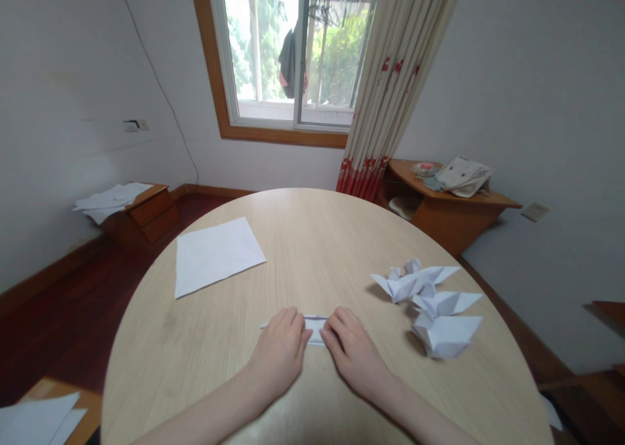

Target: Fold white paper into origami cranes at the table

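A narrow folded strip of white paper (315,331) lies on the round wooden table near its front. My left hand (282,344) covers the strip's left part, with a thin tip of paper sticking out beyond it. On the right part rests my right hand (349,347), its fingers curled over the paper. Both hands are closed on the paper, thumbs facing each other across a small gap where the strip shows. Under the fingers the folds are hidden. Several folded white paper figures (430,302) with pointed wings stand to the right of my right hand.
A stack of white paper sheets (217,256) lies on the left of the round table (312,230). More paper (39,422) sits on a surface at the lower left. A low drawer cabinet (151,214) and a corner desk (449,204) stand beyond the table.
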Demonstrator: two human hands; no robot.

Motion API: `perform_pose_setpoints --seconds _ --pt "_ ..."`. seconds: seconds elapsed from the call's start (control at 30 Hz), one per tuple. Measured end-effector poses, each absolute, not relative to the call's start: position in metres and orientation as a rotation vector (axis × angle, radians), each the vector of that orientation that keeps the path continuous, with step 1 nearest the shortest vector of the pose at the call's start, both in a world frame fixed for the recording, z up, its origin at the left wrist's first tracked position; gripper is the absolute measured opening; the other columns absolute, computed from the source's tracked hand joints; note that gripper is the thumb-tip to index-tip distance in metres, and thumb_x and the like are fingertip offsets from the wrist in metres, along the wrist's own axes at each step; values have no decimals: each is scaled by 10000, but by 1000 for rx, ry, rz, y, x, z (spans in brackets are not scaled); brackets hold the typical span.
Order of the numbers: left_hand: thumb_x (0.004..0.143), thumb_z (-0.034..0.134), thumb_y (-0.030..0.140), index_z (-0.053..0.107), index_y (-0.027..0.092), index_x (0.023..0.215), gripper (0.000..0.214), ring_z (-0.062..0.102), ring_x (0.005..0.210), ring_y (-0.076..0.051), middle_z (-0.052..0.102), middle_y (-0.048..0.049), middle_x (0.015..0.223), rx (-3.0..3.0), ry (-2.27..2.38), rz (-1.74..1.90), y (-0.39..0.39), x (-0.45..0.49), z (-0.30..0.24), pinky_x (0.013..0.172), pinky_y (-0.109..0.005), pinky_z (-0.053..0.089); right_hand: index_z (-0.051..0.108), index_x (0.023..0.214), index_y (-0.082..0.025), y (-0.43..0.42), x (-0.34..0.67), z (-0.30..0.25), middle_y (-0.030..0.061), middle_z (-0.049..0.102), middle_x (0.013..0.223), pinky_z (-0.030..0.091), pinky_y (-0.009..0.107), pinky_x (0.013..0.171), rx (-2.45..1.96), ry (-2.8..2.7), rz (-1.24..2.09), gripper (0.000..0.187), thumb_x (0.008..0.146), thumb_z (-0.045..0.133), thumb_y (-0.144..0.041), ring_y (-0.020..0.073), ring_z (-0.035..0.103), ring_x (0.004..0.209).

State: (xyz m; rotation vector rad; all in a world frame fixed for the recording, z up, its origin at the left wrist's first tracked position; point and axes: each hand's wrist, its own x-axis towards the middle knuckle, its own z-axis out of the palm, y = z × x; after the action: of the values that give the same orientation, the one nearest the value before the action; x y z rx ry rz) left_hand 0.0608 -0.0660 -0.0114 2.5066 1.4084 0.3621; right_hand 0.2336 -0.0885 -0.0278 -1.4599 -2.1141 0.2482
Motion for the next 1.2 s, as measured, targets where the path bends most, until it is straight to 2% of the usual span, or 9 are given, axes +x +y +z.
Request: perform_pose_setpoints --seconds 0.37,0.6,0.93,1.2 --pt "945 441 208 511 178 823 144 560 830 -217 584 -60 874 2459 1448 380 -67 62 -9 722 -328 435 506 773 -187 -90 231 -25 64 529 841 451 346 714 -1484 -2120 295 165 915 431 -146 209 516 805" --pt "926 448 209 501 184 798 141 556 799 -215 578 -55 840 2476 1453 397 -67 62 -10 696 -327 432 505 775 -187 -89 229 -29 70 539 831 427 337 687 -1528 -2136 175 170 917 413 -169 211 508 776" --pt "915 486 239 504 186 776 150 558 789 -222 566 -50 808 2466 1456 426 -66 63 -12 679 -323 415 540 785 -179 -91 224 -26 78 560 807 327 349 675 -1576 -2229 -96 174 889 406 -142 230 479 762" --pt "884 553 237 499 189 786 121 544 816 -221 583 -44 846 2509 1477 407 -63 61 -3 715 -339 374 505 841 -198 -92 221 -21 70 551 852 316 349 680 -1599 -2151 -91 72 830 470 -136 240 492 783"
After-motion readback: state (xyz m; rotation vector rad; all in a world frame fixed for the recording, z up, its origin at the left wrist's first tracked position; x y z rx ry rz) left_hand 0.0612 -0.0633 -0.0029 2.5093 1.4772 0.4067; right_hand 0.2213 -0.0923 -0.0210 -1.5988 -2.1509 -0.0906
